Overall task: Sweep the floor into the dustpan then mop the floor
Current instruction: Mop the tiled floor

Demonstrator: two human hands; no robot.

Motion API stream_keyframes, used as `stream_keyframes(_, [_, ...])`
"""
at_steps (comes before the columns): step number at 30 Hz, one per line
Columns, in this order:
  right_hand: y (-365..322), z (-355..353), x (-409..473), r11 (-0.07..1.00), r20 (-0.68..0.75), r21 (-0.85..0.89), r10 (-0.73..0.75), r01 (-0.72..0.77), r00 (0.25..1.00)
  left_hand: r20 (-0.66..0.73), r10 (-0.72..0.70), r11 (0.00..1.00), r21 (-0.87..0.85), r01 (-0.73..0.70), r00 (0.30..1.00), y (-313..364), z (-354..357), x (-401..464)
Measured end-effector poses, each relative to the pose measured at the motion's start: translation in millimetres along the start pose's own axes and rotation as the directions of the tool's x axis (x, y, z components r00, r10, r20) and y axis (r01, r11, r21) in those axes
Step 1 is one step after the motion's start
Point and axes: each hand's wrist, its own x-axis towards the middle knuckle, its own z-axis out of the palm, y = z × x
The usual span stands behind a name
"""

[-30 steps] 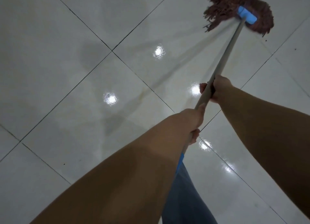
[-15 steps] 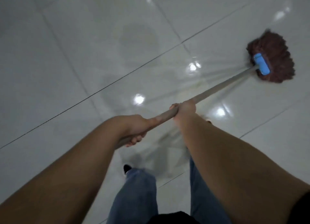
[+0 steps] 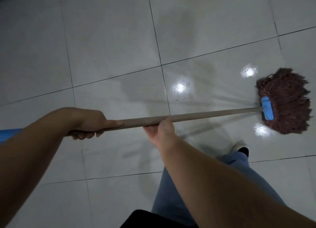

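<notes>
- Both hands grip the mop handle (image 3: 205, 114): the left hand (image 3: 87, 123) is wrapped fully round its near end, thumb laid along the top and fingers (image 3: 83, 135) curled underneath.
- Right hand (image 3: 160, 130), further along the shaft, closes on it from below, thumb over the top; the far side of the palm is hidden.
- Both forearms are bare and reach in from the lower edge of the view.
- Handle is a straight, smooth, grey-brown pole lying nearly level across the view, running right to a bright blue plastic clamp (image 3: 267, 110).
- Mop head (image 3: 289, 101) is a fan of dark reddish-brown yarn strands, ragged at the tips, spread flat on the floor (image 3: 111, 39) at the right.
- Floor is large, glossy, pale grey square tiles with thin dark grout lines; several bright ceiling-light reflections sit near the mop head, and faint wet streaks show around it.
- Blue jeans (image 3: 171, 193) and a dark shoe (image 3: 242, 150) with a pale toe appear below the right arm.
- Room is dim.
</notes>
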Motion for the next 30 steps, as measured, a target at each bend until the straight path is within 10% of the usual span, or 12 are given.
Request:
stream_keyframes(17, [-364.4,-181.7,-12.6,0.950,-0.075,0.121,-0.280,0.288,0.957,-0.034,0.257,0.947,0.209,-0.245,0.966,416.4,14.8,-1.9])
stream_keyframes(24, [-526.6,-322.8,-39.9,0.878,-0.351,0.105,-0.406,0.466,0.844,0.084,0.494,0.867,0.021,-0.497,0.865,625.9,119.6,-14.6])
stream_keyframes(30, [-546.8,-376.8,-41.5,0.847,-0.434,0.079,-0.446,0.526,0.783,0.156,0.424,0.905,-0.118,-0.410,0.892,657.3,166.6,-27.5])
